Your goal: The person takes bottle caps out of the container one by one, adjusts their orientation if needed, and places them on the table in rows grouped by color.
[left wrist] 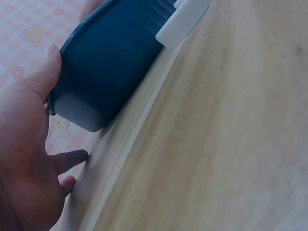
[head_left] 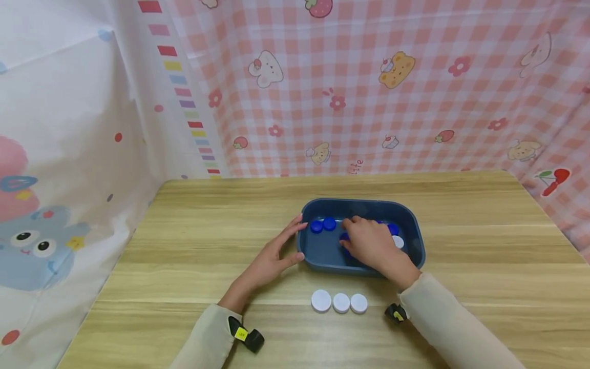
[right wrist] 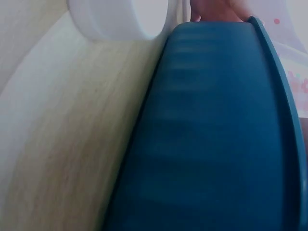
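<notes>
A dark blue, rounded tray (head_left: 318, 259) stands on the table with several caps inside. My left hand (head_left: 269, 261) is at its left end, thumb and fingers spread against the rim; in the left wrist view the thumb lies along that rim. My right hand (head_left: 371, 243) reaches down into the tray, thumb and fingers curled around a blue cap (head_left: 344, 237) that they partly hide. Left of it are two more blue caps, one near the end wall (head_left: 316, 226) and one beside it (head_left: 329, 223). A blue cap (head_left: 393, 229) and a white cap (head_left: 398, 242) show behind the right hand.
Three white caps lie in a row in front of the tray: a larger one (head_left: 321, 301), a middle one (head_left: 341, 303) and a right one (head_left: 358, 303). A patterned cloth (head_left: 322, 92) hangs behind the wooden table (head_left: 207, 220). Each wrist wears a small black camera.
</notes>
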A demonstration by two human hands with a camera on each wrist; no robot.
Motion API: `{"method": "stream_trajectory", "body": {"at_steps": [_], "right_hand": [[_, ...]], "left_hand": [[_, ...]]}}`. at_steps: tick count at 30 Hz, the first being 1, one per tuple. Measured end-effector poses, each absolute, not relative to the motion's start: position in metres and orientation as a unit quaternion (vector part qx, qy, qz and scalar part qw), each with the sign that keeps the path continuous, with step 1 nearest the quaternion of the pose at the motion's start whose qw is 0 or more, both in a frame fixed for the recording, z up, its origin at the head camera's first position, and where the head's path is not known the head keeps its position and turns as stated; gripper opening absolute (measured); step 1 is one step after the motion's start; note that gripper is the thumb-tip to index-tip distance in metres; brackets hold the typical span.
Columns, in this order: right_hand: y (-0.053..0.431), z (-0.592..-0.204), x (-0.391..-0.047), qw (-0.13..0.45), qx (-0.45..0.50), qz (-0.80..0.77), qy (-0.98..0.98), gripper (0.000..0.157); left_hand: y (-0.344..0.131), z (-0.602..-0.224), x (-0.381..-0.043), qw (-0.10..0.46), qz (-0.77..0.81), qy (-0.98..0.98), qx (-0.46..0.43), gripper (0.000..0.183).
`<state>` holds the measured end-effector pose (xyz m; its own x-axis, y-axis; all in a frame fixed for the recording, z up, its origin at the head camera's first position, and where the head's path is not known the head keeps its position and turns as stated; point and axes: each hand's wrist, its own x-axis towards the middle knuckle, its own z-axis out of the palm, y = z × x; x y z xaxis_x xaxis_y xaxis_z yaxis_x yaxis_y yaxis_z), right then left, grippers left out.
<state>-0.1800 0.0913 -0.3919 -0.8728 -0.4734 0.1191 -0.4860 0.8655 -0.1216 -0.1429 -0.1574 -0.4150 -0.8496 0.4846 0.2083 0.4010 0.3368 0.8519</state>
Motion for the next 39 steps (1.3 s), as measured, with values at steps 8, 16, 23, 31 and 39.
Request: {"method": "stream_trajectory", "body": {"at_steps": [8, 16, 23, 31, 39], "right_hand": [[0.086, -0.397, -0.180, 0.032, 0.250, 0.059, -0.966, 0.024], [0.086, -0.400, -0.180, 0.044, 0.255, 0.056, -0.964, 0.023], [0.086, -0.403, -0.181, 0.048, 0.259, 0.066, -0.962, 0.022], [0.088, -0.395, -0.179, 0.057, 0.264, 0.076, -0.960, 0.023], [0.088, -0.371, -0.156, 0.086, 0.290, 0.089, -0.949, 0.030]], "left_hand": [[-0.158, -0.416, -0.143, 0.042, 0.512, 0.813, 0.274, 0.060], [-0.157, -0.415, -0.143, 0.039, 0.511, 0.812, 0.278, 0.060], [-0.158, -0.416, -0.144, 0.041, 0.512, 0.812, 0.276, 0.060], [-0.158, -0.416, -0.143, 0.047, 0.513, 0.814, 0.268, 0.060], [-0.158, -0.417, -0.143, 0.048, 0.513, 0.814, 0.268, 0.060]]}}
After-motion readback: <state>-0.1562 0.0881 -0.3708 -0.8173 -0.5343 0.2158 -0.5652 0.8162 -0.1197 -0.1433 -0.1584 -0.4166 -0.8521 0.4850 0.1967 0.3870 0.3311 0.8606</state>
